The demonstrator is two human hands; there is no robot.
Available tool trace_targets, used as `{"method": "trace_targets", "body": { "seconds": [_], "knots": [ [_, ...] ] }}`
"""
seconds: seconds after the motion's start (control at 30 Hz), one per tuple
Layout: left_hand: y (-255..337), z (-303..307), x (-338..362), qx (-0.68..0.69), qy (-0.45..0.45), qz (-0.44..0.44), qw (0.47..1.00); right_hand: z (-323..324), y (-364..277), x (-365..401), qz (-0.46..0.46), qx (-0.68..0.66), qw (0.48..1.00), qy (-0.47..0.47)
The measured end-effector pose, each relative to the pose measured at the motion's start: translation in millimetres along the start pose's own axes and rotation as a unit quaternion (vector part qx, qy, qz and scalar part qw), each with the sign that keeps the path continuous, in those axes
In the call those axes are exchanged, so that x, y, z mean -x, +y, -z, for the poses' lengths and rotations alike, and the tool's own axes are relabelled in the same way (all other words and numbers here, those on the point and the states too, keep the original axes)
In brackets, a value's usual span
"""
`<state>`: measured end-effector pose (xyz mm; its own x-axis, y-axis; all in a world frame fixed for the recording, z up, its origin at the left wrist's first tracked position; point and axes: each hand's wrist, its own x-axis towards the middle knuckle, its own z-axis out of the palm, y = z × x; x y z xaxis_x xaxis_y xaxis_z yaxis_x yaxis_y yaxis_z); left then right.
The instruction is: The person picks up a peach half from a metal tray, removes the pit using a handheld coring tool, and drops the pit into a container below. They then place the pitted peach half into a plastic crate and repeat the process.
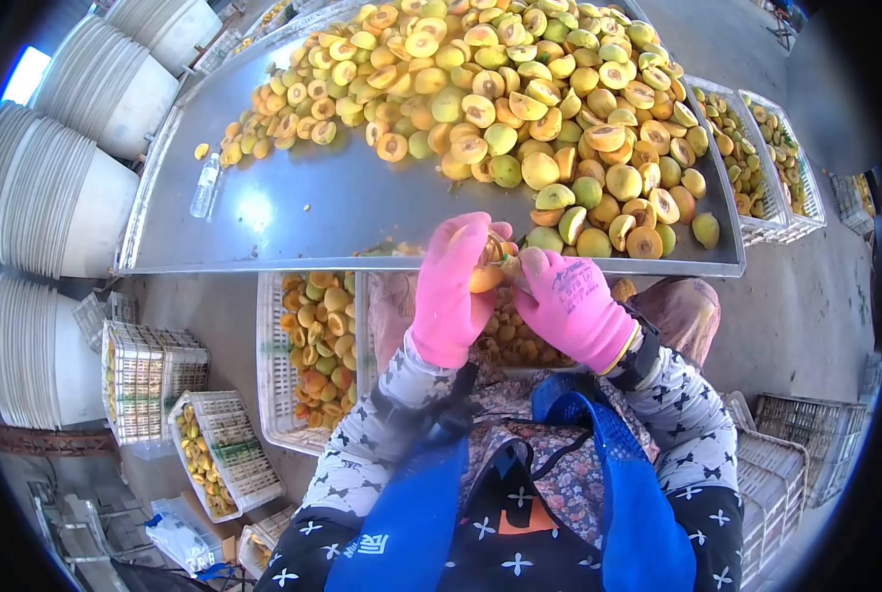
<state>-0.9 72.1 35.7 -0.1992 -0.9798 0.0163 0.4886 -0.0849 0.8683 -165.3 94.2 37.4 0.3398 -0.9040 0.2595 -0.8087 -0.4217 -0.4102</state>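
Both my hands wear pink gloves and meet just over the near edge of the metal table point(303, 212). My left hand point(451, 296) is closed around a yellow peach half point(486, 277). Against that fruit, my right hand point(574, 304) is pinched shut; a thin curved piece shows between the hands, but what the right fingers hold is too small to make out. Beyond them lies a large heap of halved peaches point(500, 99), several with pits showing. Under the hands, partly hidden, are more peach pieces point(522, 337).
A plastic bottle point(205, 187) lies on the table's left. A crate of peach halves point(275, 365) stands below its near edge. More crates point(752, 163) of fruit are at the right, others point(229, 449) at lower left. Stacked white tubs point(85, 202) line the left side.
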Motion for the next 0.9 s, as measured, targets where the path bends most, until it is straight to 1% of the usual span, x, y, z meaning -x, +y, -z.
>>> {"method": "trace_targets", "body": {
  "seconds": [0.07, 0.1, 0.17, 0.2, 0.27, 0.3, 0.37, 0.43, 0.47, 0.5, 0.53, 0.57, 0.6, 0.67, 0.7, 0.8, 0.83, 0.9],
  "knots": [
    [4.0, -1.0, 2.1, 0.047, 0.012, 0.044, 0.998, 1.1, 5.5, 0.1, 0.024, -0.047, 0.998, -0.029],
    [5.0, -1.6, 2.3, 0.071, 0.019, 0.065, 0.995, 2.2, 5.3, 0.9, 0.025, -0.046, 0.998, -0.034],
    [-0.4, -1.2, 0.1, 0.090, 0.045, 0.078, 0.992, 4.2, 4.7, 3.1, 0.027, -0.042, 0.998, -0.044],
    [-3.2, -1.3, -0.6, 0.099, 0.059, 0.084, 0.990, 2.7, 3.8, 4.9, 0.013, -0.096, 0.994, -0.057],
    [-2.0, -6.8, -1.4, 0.058, 0.069, 0.056, 0.994, -1.7, 0.4, 7.6, -0.017, -0.205, 0.975, -0.079],
    [0.1, -10.0, -1.5, 0.037, 0.073, 0.042, 0.996, -1.5, -2.0, 8.7, -0.033, -0.236, 0.968, -0.080],
    [9.5, -15.5, -3.5, 0.040, 0.085, 0.044, 0.995, 5.2, -7.4, 8.4, -0.061, -0.296, 0.950, -0.082],
    [13.7, -16.8, -5.8, 0.035, 0.099, 0.042, 0.994, 10.8, -10.9, 3.3, -0.168, -0.424, 0.871, -0.180],
    [13.7, -17.0, -6.4, 0.028, 0.107, 0.043, 0.993, 11.2, -11.8, 2.4, -0.219, -0.483, 0.817, -0.226],
    [12.6, -17.3, -6.2, 0.023, 0.116, 0.045, 0.992, 5.1, -11.4, 5.0, -0.153, -0.439, 0.871, -0.158],
    [9.7, -16.0, -7.7, -0.008, 0.108, 0.025, 0.994, -5.4, -9.9, 8.7, -0.086, -0.388, 0.914, -0.088],
    [4.9, -13.0, -10.3, -0.039, 0.101, 0.006, 0.994, -11.9, -9.4, 12.1, -0.018, -0.331, 0.943, -0.017],
    [1.4, -10.6, -10.9, -0.069, 0.097, -0.011, 0.993, -3.3, -12.3, 9.7, -0.082, -0.354, 0.928, -0.085],
    [5.5, -7.3, -10.5, -0.070, 0.087, 0.049, 0.993, 20.9, -18.8, -0.1, -0.209, -0.391, 0.869, -0.219],
    [7.6, -6.2, -11.5, -0.070, 0.080, 0.078, 0.991, 13.1, -15.5, 3.2, -0.242, -0.477, 0.805, -0.256],
    [5.8, -4.5, -13.4, -0.067, 0.067, 0.091, 0.991, 14.7, -10.6, 4.5, -0.256, -0.537, 0.748, -0.294],
    [1.2, -4.4, -12.8, -0.098, 0.086, 0.064, 0.989, 10.6, -11.0, 5.2, -0.264, -0.509, 0.763, -0.298],
    [-8.5, -6.0, -13.3, -0.160, 0.118, 0.010, 0.980, 16.1, -16.4, 3.5, -0.267, -0.553, 0.737, -0.283]
  ]
}}
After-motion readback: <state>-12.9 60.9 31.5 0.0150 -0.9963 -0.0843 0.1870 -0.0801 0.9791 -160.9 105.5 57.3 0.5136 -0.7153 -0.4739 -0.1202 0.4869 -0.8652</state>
